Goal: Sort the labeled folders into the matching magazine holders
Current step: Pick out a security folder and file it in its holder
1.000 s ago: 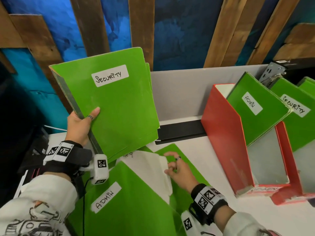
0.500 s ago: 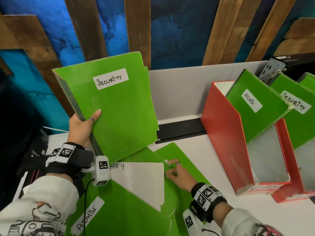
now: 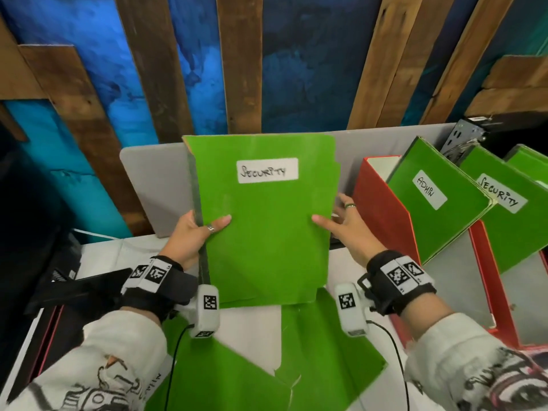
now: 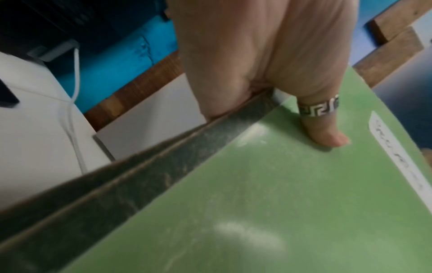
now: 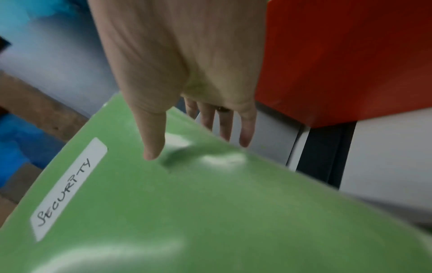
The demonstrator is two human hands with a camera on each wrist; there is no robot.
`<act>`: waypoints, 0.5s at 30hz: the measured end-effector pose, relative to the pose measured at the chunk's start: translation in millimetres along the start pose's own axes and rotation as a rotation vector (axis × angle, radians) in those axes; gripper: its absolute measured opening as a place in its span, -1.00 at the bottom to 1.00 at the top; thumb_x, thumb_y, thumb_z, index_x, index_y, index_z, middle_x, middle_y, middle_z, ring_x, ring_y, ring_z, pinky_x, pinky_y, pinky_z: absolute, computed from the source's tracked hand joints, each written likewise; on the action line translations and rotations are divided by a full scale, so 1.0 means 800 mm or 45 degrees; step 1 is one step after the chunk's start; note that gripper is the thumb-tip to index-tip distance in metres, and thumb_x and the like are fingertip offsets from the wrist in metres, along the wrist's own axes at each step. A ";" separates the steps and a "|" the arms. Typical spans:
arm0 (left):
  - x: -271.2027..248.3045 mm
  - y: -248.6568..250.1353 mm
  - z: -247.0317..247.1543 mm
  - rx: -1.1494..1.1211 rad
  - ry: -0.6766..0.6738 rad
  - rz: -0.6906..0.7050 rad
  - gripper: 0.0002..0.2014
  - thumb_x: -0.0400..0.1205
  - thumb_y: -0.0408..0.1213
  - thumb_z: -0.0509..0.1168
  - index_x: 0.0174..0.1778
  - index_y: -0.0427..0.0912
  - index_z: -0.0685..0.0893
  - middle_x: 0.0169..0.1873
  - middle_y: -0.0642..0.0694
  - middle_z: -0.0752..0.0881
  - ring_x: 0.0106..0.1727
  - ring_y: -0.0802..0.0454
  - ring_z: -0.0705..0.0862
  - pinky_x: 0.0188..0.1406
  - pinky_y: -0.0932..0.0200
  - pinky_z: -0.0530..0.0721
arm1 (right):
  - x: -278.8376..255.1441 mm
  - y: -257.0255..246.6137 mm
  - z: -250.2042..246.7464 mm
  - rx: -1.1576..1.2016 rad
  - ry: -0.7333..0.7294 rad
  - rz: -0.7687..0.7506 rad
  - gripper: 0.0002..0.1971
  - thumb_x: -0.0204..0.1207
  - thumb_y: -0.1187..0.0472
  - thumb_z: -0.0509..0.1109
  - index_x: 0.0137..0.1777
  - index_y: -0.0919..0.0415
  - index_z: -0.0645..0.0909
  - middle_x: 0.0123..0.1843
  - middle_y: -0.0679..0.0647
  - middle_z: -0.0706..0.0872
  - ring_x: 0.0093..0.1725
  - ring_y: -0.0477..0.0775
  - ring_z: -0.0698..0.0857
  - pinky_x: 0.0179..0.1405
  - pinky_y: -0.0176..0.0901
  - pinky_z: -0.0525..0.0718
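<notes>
A green folder labeled SECURITY (image 3: 267,232) stands upright in the air at the centre of the head view. My left hand (image 3: 204,229) grips it at the dark spine, thumb on the front cover (image 4: 280,203) and fingers hidden behind. My right hand (image 3: 341,223) is at its right edge with straight fingers: the thumb lies over the front (image 5: 210,212), the other fingers reach behind. To the right, a red magazine holder (image 3: 382,221) contains an ADMIN folder (image 3: 436,203). A second red holder (image 3: 486,262) beside it contains a SECURITY folder (image 3: 510,221).
Several green folders (image 3: 326,351) and a white sheet (image 3: 252,330) lie on the white table below my hands. A grey partition (image 3: 154,185) backs the table. A black object (image 3: 77,289) sits at the left edge. Another green folder (image 3: 530,161) shows at far right.
The SECURITY folder has moved from the left to the centre and turned upright. My right hand left the folders on the table and rose to the held folder's right edge.
</notes>
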State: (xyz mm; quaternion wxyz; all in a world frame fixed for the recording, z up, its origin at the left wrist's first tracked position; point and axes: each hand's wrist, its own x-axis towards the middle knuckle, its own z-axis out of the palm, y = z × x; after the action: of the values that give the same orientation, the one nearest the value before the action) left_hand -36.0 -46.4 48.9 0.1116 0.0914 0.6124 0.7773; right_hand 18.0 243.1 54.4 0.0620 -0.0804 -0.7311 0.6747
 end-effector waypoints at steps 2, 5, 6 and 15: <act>0.001 0.001 0.019 0.009 -0.032 -0.011 -0.48 0.14 -0.14 0.62 0.03 -0.09 0.73 -0.09 -0.06 0.85 -0.11 0.03 0.82 -0.19 0.15 0.78 | -0.001 -0.012 -0.006 0.175 -0.017 0.000 -0.18 0.07 0.08 0.68 0.36 0.17 0.44 0.26 0.11 0.72 0.14 0.06 0.75 0.09 -0.06 0.75; 0.000 0.003 0.040 -0.006 -0.004 0.008 -0.66 0.35 -0.44 0.45 0.03 -0.12 0.67 -0.18 0.02 0.85 -0.20 0.11 0.82 -0.30 0.23 0.76 | -0.011 -0.016 -0.024 0.362 -0.038 0.014 -0.19 0.01 0.18 0.62 0.36 0.24 0.50 0.19 0.18 0.75 0.07 0.11 0.78 -0.02 0.06 0.78; -0.002 0.002 0.044 0.002 0.011 0.018 -0.66 0.38 -0.51 0.43 0.02 -0.11 0.66 -0.22 0.06 0.85 -0.22 0.15 0.82 -0.33 0.25 0.75 | -0.016 -0.012 -0.030 0.387 -0.072 0.034 -0.20 0.02 0.22 0.61 0.36 0.25 0.50 0.19 0.19 0.75 0.07 0.13 0.78 -0.05 0.06 0.79; -0.028 -0.057 0.047 0.177 -0.028 -0.220 -0.60 0.20 -0.34 0.58 -0.04 -0.09 0.73 -0.05 -0.03 0.82 -0.15 0.12 0.83 -0.30 0.31 0.74 | -0.059 0.046 -0.047 0.098 -0.297 0.229 -0.14 -0.09 0.04 0.75 0.30 0.13 0.58 0.26 0.14 0.73 0.20 0.08 0.74 0.10 -0.11 0.74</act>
State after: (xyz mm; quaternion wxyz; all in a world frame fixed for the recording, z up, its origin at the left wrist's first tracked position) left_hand -1.2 -7.8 13.0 0.1786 0.0543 0.6690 0.7194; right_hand 73.2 272.9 21.6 -0.0811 -0.0641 -0.6967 0.7099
